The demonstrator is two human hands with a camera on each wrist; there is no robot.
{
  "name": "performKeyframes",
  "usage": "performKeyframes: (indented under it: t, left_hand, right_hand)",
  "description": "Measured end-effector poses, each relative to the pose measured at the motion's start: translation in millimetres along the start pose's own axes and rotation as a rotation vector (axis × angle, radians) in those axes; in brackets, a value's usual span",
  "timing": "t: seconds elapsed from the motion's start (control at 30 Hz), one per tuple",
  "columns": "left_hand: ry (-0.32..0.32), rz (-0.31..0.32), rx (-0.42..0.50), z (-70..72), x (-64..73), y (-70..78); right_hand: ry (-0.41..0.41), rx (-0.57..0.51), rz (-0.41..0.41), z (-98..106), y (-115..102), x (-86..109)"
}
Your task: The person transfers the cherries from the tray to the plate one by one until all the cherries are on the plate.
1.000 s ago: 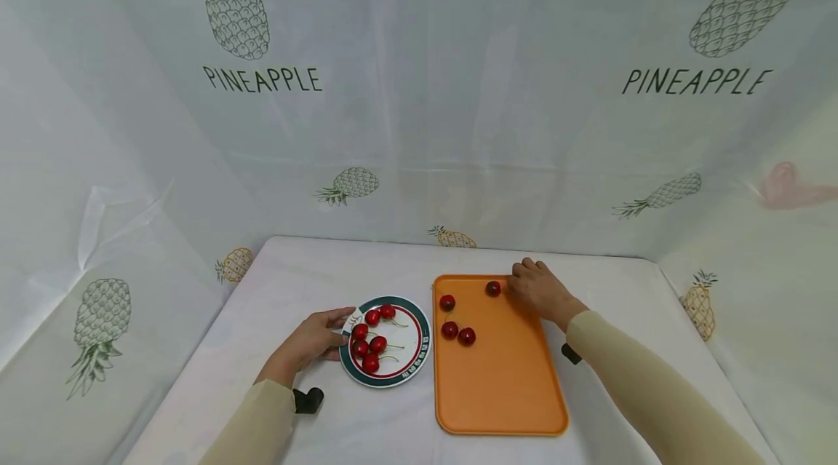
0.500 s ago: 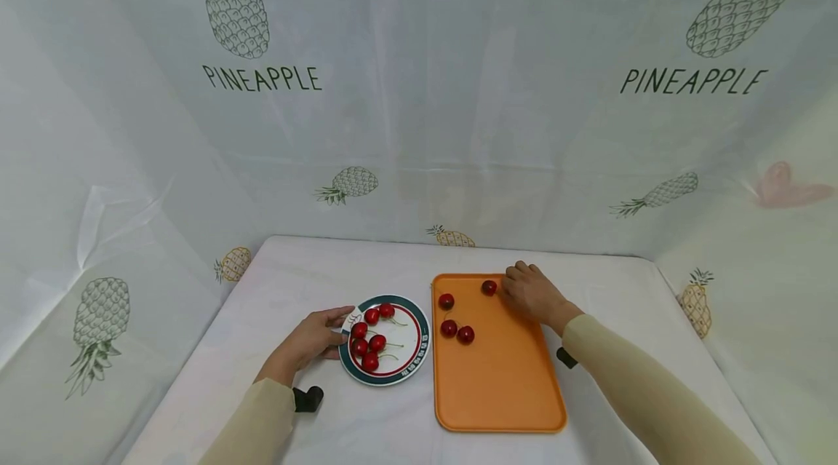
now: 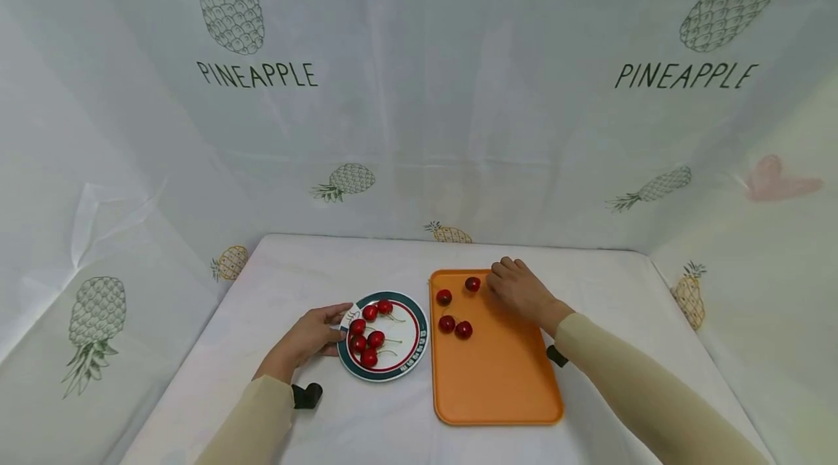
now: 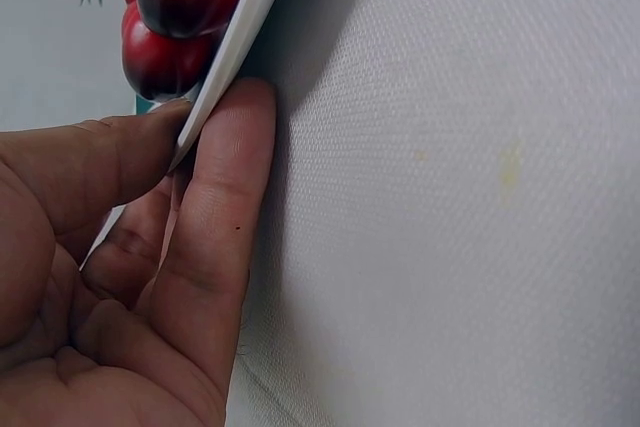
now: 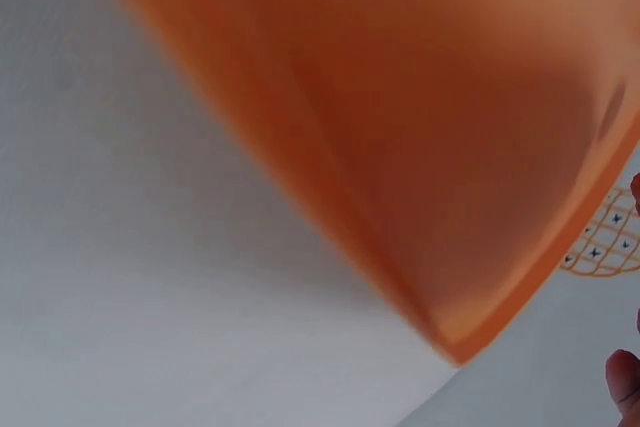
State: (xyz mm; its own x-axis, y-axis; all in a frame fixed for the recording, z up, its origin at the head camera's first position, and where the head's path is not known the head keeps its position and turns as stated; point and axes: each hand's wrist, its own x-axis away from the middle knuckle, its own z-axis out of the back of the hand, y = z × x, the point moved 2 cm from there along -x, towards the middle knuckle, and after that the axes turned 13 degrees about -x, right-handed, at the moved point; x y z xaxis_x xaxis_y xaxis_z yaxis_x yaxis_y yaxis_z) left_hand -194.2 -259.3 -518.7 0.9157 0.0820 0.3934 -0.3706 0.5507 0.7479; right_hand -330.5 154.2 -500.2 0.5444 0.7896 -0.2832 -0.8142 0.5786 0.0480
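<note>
My left hand [image 3: 308, 339] pinches the left rim of a green-edged white plate [image 3: 376, 376], thumb above and fingers beneath the edge [image 4: 232, 57]. Several red cherries with stems [image 3: 376, 338] lie on the plate's left half. To its right is an orange tray [image 3: 497, 378], where my right hand [image 3: 522, 295] is over the far right part with curled fingers. Just left of those fingertips is a dark cherry [image 3: 473, 284] that keeps pace with the hand; its stem is hidden. In the right wrist view only bits of the fingers [image 5: 625, 382] show at the right edge.
Three more cherries sit at the tray's left side: one [image 3: 444, 297] near the far left corner and a pair [image 3: 463, 330] below it. A white cloth [image 3: 366, 421] covers the table. Pineapple-printed sheeting [image 3: 406, 123] hangs behind and at both sides.
My right hand has moved left across the tray's far end, and the dark cherry beside its fingertips has shifted left with it. My left hand stays at the plate.
</note>
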Motion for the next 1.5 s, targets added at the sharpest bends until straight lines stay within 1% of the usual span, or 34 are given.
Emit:
performKeyframes:
  t: [0.1, 0.33, 0.63, 0.73, 0.97, 1.13, 1.23, 1.37, 1.5]
  left_hand:
    - [0.000, -0.001, 0.000, 0.4, 0.0, 0.0]
    - [-0.001, 0.001, -0.001, 0.6, -0.3, 1.3]
    - [-0.005, 0.000, -0.008, 0.0, -0.3, 2.6]
    - [-0.006, 0.004, -0.010, -0.5, -0.9, 2.6]
    - [-0.004, 0.021, -0.013, -1.1, -1.7, 2.1]
    - [0.002, 0.027, -0.021, 0.5, -0.1, 4.5]
    - [0.001, 0.025, -0.019, 1.1, 1.2, 4.9]
    - [0.000, 0.017, -0.025, 1.2, 2.3, 5.2]
    - [-0.005, 0.013, -0.019, 0.7, 1.0, 4.9]
  right_hand:
    - [0.009, -0.008, 0.001, 1.9, -5.9, -4.8]
    - [0.071, 0.002, 0.060, 6.1, -24.2, -14.5]
    - [0.059, 0.046, 0.117, 9.1, -54.9, -25.8]
    - [0.038, 0.045, 0.113, 10.5, -67.3, -30.3]
    - [0.015, -0.009, 0.096, 5.9, -100.5, -44.0]
    - [-0.043, 0.043, 0.112, -0.6, -125.6, -54.0]
    - [-0.062, 0.052, 0.119, -0.9, -138.9, -60.5]
    - [-0.079, 0.019, 0.115, -1.4, -151.9, -69.5]
    - [-0.128, -0.005, 0.103, -5.0, -159.4, -75.0]
